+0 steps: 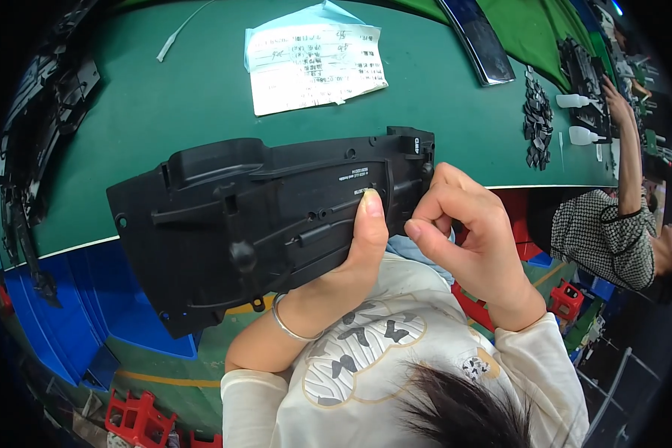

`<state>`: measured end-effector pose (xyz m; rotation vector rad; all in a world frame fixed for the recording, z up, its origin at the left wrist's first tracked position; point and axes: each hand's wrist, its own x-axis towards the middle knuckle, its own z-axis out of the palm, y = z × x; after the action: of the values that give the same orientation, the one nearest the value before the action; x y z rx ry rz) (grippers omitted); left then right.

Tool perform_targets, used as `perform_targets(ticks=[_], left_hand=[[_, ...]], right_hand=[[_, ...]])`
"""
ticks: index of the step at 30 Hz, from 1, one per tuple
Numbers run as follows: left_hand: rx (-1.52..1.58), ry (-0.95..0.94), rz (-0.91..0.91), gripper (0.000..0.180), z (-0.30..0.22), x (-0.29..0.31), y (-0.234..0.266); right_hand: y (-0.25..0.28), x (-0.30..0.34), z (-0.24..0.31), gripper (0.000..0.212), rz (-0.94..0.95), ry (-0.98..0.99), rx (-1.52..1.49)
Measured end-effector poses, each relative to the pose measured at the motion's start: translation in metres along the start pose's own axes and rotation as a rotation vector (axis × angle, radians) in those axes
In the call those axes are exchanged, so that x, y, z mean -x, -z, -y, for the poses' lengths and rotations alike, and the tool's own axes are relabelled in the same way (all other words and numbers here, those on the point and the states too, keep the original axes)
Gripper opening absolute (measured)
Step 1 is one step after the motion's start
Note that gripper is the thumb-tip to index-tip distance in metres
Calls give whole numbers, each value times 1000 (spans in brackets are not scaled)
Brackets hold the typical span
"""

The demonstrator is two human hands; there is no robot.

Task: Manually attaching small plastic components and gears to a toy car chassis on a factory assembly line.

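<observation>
A long black moulded plastic part (194, 254), with ribs, bosses and screw holes, is held tilted above the table's near edge. My left hand (355, 257) grips it from below near its right half, the thumb pressed on its face and the other fingers hidden behind. At the part's right end, my right hand (478, 228) is closed with its fingers curled and the thumb bent in close to them. Whatever those fingers pinch, if anything, does not show.
On the green table (149, 112) lie a paper sheet (313, 71), a glossy dark panel (479, 41) and a pile of small black pieces (536, 119). White bottles (584, 136) stand near a co-worker's arm (627, 149). Black parts (52, 134) are stacked left; blue bins (134, 310) sit below.
</observation>
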<state>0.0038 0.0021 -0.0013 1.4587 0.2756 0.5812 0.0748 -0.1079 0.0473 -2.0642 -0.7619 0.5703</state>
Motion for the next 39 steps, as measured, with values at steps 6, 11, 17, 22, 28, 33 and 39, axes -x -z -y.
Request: perform_targets(ticks=[6, 11, 17, 22, 28, 33, 39], left_hand=[[-27, -29, -94, 7, 2, -3, -5], [-50, -46, -101, 7, 2, -4, -6], [7, -39, -94, 6, 5, -1, -4], [-32, -14, -46, 6, 0, -1, -3], [-62, -102, -71, 7, 4, -5, -4], [-112, -167, -43, 9, 6, -7, -3], [-85, -46, 58, 8, -5, 0, -1]], right_hand=[[4, -2, 1, 12, 38, 15, 82], [6, -3, 2, 11, 56, 19, 99], [7, -2, -1, 11, 50, -15, 10], [6, -2, -1, 11, 44, -24, -2], [7, -3, 2, 12, 54, 2, 50], [6, -3, 4, 13, 67, 34, 100], [4, 3, 6, 14, 28, -4, 136]])
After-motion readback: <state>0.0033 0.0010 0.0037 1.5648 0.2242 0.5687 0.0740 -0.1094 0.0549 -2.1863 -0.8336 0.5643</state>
